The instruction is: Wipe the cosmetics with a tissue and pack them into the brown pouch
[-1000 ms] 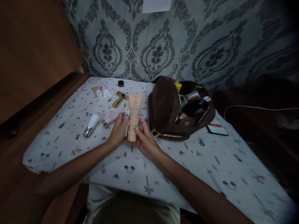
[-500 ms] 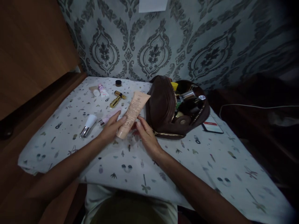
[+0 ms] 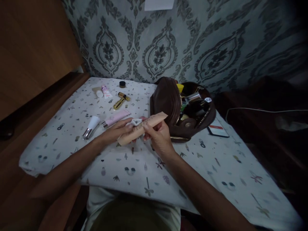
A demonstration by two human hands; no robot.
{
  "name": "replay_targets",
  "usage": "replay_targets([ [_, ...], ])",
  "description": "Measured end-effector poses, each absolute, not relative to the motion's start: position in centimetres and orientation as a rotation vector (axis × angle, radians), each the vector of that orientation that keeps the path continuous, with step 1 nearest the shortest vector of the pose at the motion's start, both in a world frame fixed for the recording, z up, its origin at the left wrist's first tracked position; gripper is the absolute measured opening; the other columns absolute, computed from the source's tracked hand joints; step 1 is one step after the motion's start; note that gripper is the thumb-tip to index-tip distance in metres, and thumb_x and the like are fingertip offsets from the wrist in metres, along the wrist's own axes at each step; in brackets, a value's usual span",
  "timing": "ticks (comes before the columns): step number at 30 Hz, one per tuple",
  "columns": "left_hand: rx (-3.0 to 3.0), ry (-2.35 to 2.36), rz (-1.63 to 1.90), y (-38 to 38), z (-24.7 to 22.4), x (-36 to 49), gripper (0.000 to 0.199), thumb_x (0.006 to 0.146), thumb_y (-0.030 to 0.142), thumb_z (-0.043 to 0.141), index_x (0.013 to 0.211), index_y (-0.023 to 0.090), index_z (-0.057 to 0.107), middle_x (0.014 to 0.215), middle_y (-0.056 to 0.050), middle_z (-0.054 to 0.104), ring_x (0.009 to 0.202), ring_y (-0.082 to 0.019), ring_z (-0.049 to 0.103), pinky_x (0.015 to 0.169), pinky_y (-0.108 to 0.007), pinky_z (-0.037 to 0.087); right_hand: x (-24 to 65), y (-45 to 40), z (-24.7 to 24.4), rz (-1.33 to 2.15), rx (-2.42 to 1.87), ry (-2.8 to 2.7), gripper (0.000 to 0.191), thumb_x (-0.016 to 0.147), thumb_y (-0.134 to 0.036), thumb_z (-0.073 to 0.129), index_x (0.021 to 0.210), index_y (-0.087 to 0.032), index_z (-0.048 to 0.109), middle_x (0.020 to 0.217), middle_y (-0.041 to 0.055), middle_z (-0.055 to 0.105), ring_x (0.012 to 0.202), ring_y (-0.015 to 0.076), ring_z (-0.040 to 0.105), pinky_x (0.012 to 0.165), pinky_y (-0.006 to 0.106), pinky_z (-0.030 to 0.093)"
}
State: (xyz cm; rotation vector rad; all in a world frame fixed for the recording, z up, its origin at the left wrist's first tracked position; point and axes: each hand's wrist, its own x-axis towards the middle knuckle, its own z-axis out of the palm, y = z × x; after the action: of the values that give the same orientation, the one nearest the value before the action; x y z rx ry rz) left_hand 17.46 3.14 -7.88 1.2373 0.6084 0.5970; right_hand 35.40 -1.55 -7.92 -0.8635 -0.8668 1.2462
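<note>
A peach cosmetic tube [image 3: 138,130] with small printed text is held above the table, tilted with its flat end up to the right. My right hand [image 3: 160,136] is closed around it, thumb on top near the middle. My left hand [image 3: 117,131] pinches a small white crumpled cloth [image 3: 135,122] against the side of the tube; whether it is tissue or fabric I cannot tell. Its lower fingers are hidden behind the tube. Just behind my left hand lies a pink tube [image 3: 116,118] with a silver cap. Left of that is a white and silver bottle [image 3: 91,127].
An open brown cosmetic bag [image 3: 166,99] full of items stands at the back right. A phone [image 3: 218,131] lies beside it. Gold tubes [image 3: 121,101], a small dark jar [image 3: 122,84] and two small tubes [image 3: 106,91] lie farther back on the patterned tablecloth [image 3: 144,173].
The peach tube has been lowered and turned closer to horizontal. My right hand has moved up and gripped it. The white cloth now shows between my left thumb and the tube.
</note>
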Motion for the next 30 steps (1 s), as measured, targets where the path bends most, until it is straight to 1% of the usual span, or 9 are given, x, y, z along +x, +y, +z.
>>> replay_targets([
  [3, 1.542, 0.604, 0.582, 2.7, -7.0, 17.5, 0.078, 0.064, 0.039, 0.089, 0.132, 0.021, 0.055, 0.112, -0.005, 0.069, 0.103, -0.026, 0.066, 0.082, -0.03, 0.055, 35.0, -1.7, -8.4, 1.14, -0.927, -0.875, 0.053, 0.06, -0.043, 0.09, 0.091, -0.023, 0.051, 0.088, -0.0024, 0.067, 0.051, 0.007, 0.054, 0.035, 0.018, 0.043],
  [5, 1.653, 0.676, 0.616, 2.5, -6.7, 17.6, 0.077, 0.063, 0.034, 0.089, 0.131, 0.02, 0.056, 0.12, -0.007, 0.066, 0.113, -0.029, 0.061, 0.088, -0.033, 0.054, 34.9, -1.9, -8.4, 1.124, -0.915, -0.89, 0.053, 0.062, -0.044, 0.088, 0.092, -0.023, 0.05, 0.088, -0.0038, 0.067, 0.047, 0.0056, 0.053, 0.036, 0.018, 0.045],
  [9, 1.502, 0.752, 0.537, 2.7, -6.7, 17.1, 0.072, 0.069, 0.042, 0.084, 0.131, 0.018, 0.057, 0.103, -0.007, 0.07, 0.084, -0.025, 0.069, 0.064, -0.031, 0.055, 35.1, -2.0, -7.7, 1.194, -0.837, -0.876, 0.044, 0.073, -0.051, 0.079, 0.094, -0.024, 0.052, 0.076, -0.0074, 0.061, 0.042, 0.0049, 0.05, 0.039, 0.019, 0.047],
  [11, 1.383, 0.707, 0.465, 2.9, -6.8, 16.6, 0.07, 0.07, 0.045, 0.083, 0.129, 0.018, 0.059, 0.088, -0.005, 0.071, 0.068, -0.023, 0.068, 0.052, -0.028, 0.053, 35.4, -1.8, -7.3, 1.187, -0.839, -0.863, 0.041, 0.073, -0.048, 0.08, 0.092, -0.022, 0.055, 0.069, -0.0082, 0.057, 0.043, 0.0043, 0.048, 0.039, 0.018, 0.045],
  [13, 1.329, 0.684, 0.467, 3.2, -6.8, 16.3, 0.066, 0.07, 0.048, 0.082, 0.125, 0.017, 0.062, 0.08, -0.004, 0.071, 0.063, -0.022, 0.068, 0.048, -0.028, 0.052, 35.8, -1.7, -7.0, 1.137, -0.858, -0.857, 0.039, 0.069, -0.044, 0.083, 0.085, -0.02, 0.057, 0.065, -0.0086, 0.054, 0.043, 0.0033, 0.045, 0.038, 0.017, 0.042],
  [19, 1.333, 0.672, 0.576, 3.9, -6.9, 15.8, 0.058, 0.075, 0.049, 0.08, 0.123, 0.022, 0.064, 0.085, -0.003, 0.07, 0.065, -0.02, 0.071, 0.046, -0.023, 0.053, 36.2, -2.0, -6.7, 0.987, -0.935, -0.945, 0.034, 0.073, -0.041, 0.081, 0.077, -0.019, 0.055, 0.062, -0.0081, 0.054, 0.041, 0.0048, 0.048, 0.035, 0.018, 0.043],
  [22, 1.348, 0.756, 0.614, 4.4, -6.7, 15.4, 0.062, 0.069, 0.05, 0.084, 0.122, 0.023, 0.065, 0.085, -0.002, 0.069, 0.062, -0.019, 0.07, 0.041, -0.02, 0.049, 36.4, -2.2, -6.3, 0.987, -0.955, -1.009, 0.031, 0.076, -0.043, 0.077, 0.081, -0.019, 0.058, 0.065, -0.0066, 0.058, 0.042, 0.0072, 0.054, 0.035, 0.019, 0.045],
  [26, 1.433, 0.895, 0.748, 5.3, -6.3, 14.9, 0.054, 0.06, 0.046, 0.088, 0.105, 0.02, 0.073, 0.081, 0.0, 0.068, 0.052, -0.011, 0.059, 0.042, -0.02, 0.045, 36.9, -2.2, -5.8, 1.104, -1.054, -1.144, 0.032, 0.079, -0.047, 0.073, 0.084, -0.017, 0.063, 0.064, -0.0028, 0.063, 0.044, 0.0112, 0.06, 0.038, 0.021, 0.047],
  [30, 1.528, 0.908, 0.886, 6.3, -6.4, 14.4, 0.038, 0.063, 0.047, 0.085, 0.084, 0.017, 0.076, 0.072, 0.0, 0.067, 0.059, -0.011, 0.057, 0.054, -0.022, 0.047, 36.7, -2.6, -5.7, 1.399, -1.104, -1.284, 0.034, 0.077, -0.047, 0.074, 0.087, -0.017, 0.063, 0.07, 0.0001, 0.067, 0.054, 0.0156, 0.068, 0.042, 0.022, 0.05],
])
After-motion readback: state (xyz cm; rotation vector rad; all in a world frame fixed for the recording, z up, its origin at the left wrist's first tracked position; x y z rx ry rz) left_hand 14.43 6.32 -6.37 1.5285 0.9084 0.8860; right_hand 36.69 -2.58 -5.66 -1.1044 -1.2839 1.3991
